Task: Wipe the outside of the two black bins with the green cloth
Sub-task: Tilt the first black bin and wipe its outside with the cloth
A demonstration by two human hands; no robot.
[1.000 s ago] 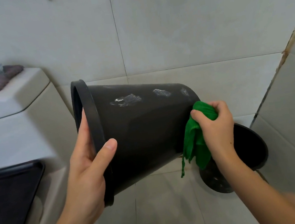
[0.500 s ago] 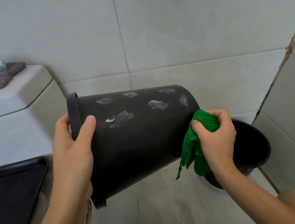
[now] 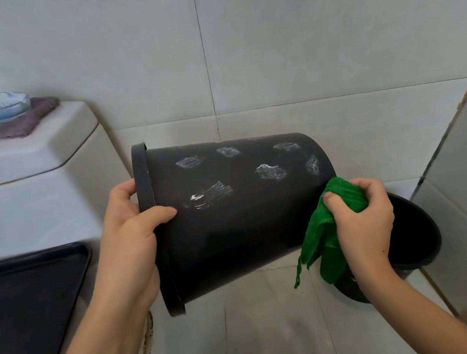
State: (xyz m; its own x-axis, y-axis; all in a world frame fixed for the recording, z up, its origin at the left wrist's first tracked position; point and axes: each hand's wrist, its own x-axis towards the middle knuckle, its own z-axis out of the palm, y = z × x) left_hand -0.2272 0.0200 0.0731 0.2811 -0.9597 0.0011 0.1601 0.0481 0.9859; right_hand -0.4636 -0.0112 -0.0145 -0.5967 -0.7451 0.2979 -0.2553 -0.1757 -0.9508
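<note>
L hand (image 3: 129,245) grips rim of black bin (image 3: 232,222), held on its side, mouth facing left. R hand (image 3: 363,224) clutches green cloth (image 3: 324,242) bunched vs bin's base end, cloth hanging below fist. 2nd black bin (image 3: 418,238) stands on floor behind R hand.

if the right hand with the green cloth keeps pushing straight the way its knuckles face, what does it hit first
Most likely the held bin: the right hand grips the green cloth right at that bin's base end, facing up-left. Depth is unclear, so contact may exist already.
</note>
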